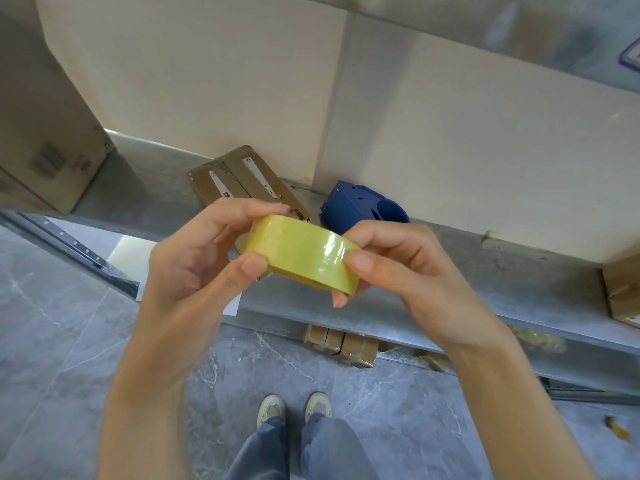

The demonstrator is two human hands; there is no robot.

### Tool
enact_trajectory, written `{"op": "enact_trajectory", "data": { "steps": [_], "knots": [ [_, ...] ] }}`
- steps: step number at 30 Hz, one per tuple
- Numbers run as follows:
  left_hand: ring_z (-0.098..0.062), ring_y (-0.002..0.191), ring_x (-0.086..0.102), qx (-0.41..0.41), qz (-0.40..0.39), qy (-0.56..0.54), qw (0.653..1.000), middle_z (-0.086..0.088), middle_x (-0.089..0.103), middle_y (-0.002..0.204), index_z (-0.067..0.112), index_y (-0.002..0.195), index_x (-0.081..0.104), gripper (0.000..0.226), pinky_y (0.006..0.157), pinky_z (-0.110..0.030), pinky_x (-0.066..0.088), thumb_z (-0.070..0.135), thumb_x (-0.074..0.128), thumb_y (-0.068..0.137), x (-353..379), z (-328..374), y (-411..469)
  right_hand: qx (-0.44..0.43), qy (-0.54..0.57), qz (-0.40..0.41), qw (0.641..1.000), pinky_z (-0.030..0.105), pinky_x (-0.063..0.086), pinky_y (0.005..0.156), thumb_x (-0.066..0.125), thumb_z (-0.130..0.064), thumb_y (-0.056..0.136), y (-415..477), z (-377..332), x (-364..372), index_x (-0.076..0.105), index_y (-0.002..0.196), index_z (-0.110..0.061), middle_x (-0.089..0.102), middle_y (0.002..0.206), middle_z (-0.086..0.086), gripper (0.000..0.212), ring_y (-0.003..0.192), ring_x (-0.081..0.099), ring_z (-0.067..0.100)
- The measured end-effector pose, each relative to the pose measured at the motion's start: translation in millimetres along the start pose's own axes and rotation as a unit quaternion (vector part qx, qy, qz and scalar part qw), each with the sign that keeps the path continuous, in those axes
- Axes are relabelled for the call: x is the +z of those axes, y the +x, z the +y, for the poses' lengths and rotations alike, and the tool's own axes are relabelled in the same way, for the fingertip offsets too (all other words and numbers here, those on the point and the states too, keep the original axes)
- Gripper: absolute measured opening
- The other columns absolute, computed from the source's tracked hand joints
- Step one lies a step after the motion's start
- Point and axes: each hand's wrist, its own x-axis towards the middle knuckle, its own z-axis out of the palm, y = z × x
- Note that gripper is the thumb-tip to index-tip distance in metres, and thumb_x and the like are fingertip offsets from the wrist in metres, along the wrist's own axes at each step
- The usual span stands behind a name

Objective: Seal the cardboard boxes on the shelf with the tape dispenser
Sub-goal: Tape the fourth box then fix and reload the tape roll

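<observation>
A yellow tape roll (301, 252) held before the metal shelf (502, 265).
The left hand (194, 258) and right hand (398, 261) had fingers (242, 206) clamped on the roll (thumbs nearest the viewer); the blue tape dispenser (363, 207) lay behind on the shelf, beside a cardboard box (242, 178).

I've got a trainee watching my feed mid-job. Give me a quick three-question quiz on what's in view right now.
1. True or false: the right hand grips the blue tape dispenser.
2. What holds the yellow tape roll? A) left hand only B) right hand only C) both hands
3. Fill in: the labelled cardboard box lies flat on the ____.

Key:
1. False. The dispenser sits untouched on the shelf, behind the hands.
2. C. Fingers of each hand pinch one end of the roll.
3. Shelf.
</observation>
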Motion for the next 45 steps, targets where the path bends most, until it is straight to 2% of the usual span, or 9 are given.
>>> {"op": "enact_trajectory", "data": {
  "steps": [3,9,13,20,23,27,31,34,45],
  "knots": [
    [-0.021,0.103,0.058,0.005,-0.002,0.013,1.0,0.006,0.065,0.109,0.035,0.116,0.069,0.03,0.082,-0.045,0.049,0.049,0.067,0.089,-0.7,2.9,-0.4,-0.003,0.003,0.002,1.0,0.037,0.051,0.068,0.054,-0.022,0.091,0.7,0.2,1.7,0.067,0.083,-0.013,0.066,0.07,0.001,0.018,0.069,0.063,0.012],
    [-0.017,0.106,0.059,0.011,-0.023,0.045,0.999,0.007,0.064,0.111,0.031,0.117,0.068,0.028,0.081,-0.022,0.048,0.04,0.066,0.091,-0.1,8.1,0.5,0.004,0.011,0.007,1.0,0.032,0.051,0.068,0.056,-0.023,0.089,1.1,3.3,3.4,0.063,0.078,-0.007,0.064,0.066,0.003,0.021,0.064,0.061,0.012],
    [-0.017,0.107,0.059,0.019,-0.032,0.067,0.997,0.006,0.063,0.111,0.017,0.118,0.063,0.033,0.084,-0.018,0.048,0.036,0.065,0.091,1.0,9.3,1.1,0.005,0.008,0.016,1.0,0.031,0.05,0.066,0.057,-0.024,0.088,1.7,4.2,5.3,0.062,0.073,-0.006,0.063,0.064,0.004,0.025,0.062,0.06,0.013],
    [-0.018,0.107,0.059,0.013,-0.032,0.081,0.996,0.004,0.062,0.11,0.017,0.117,0.064,0.029,0.084,-0.018,0.047,0.026,0.065,0.09,0.4,7.7,0.9,0.007,-0.012,0.013,1.0,0.035,0.048,0.067,0.055,-0.025,0.089,1.7,4.4,5.6,0.063,0.075,-0.006,0.064,0.066,0.003,0.025,0.066,0.059,0.015],
    [-0.019,0.107,0.059,0.007,-0.025,0.071,0.997,0.003,0.062,0.111,0.02,0.12,0.064,0.03,0.085,-0.025,0.049,0.036,0.062,0.094,0.9,5.5,1.3,0.012,0.002,-0.005,1.0,0.033,0.052,0.07,0.052,-0.022,0.091,0.3,2.4,4.0,0.067,0.085,-0.012,0.068,0.071,-0.002,0.019,0.07,0.063,0.013],
    [-0.025,0.107,0.06,-0.009,-0.02,0.062,0.998,-0.002,0.064,0.112,0.025,0.123,0.064,0.035,0.088,-0.049,0.052,0.045,0.06,0.095,1.0,1.7,1.2,0.019,0.007,-0.006,1.0,0.03,0.055,0.07,0.05,-0.023,0.092,0.3,1.8,4.3,0.068,0.088,-0.014,0.07,0.073,-0.002,0.02,0.071,0.064,0.014],
    [-0.02,0.108,0.059,-0.004,-0.021,0.067,0.998,0.003,0.063,0.113,0.024,0.122,0.064,0.033,0.084,-0.037,0.054,0.042,0.06,0.095,2.4,2.6,2.9,0.008,-0.003,0.022,1.0,0.025,0.053,0.066,0.05,-0.023,0.092,1.5,1.4,7.3,0.067,0.081,-0.013,0.067,0.067,-0.004,0.023,0.066,0.062,0.01],
    [-0.017,0.108,0.059,0.003,-0.02,0.078,0.997,0.007,0.063,0.112,0.021,0.122,0.062,0.034,0.084,-0.031,0.052,0.041,0.06,0.095,3.7,3.1,3.9,-0.007,-0.018,0.038,0.999,0.028,0.052,0.064,0.05,-0.025,0.092,1.8,1.2,8.6,0.064,0.079,-0.01,0.064,0.064,-0.004,0.024,0.063,0.06,0.011],
    [-0.029,0.104,0.058,0.011,-0.006,0.056,0.998,-0.004,0.062,0.111,0.019,0.122,0.064,0.038,0.08,-0.061,0.052,0.044,0.062,0.094,5.3,3.0,3.6,-0.031,-0.031,0.02,0.999,0.029,0.052,0.066,0.044,-0.02,0.095,-0.7,-2.2,6.6,0.065,0.091,-0.015,0.064,0.07,-0.008,0.022,0.069,0.061,0.008]
  ]
}}
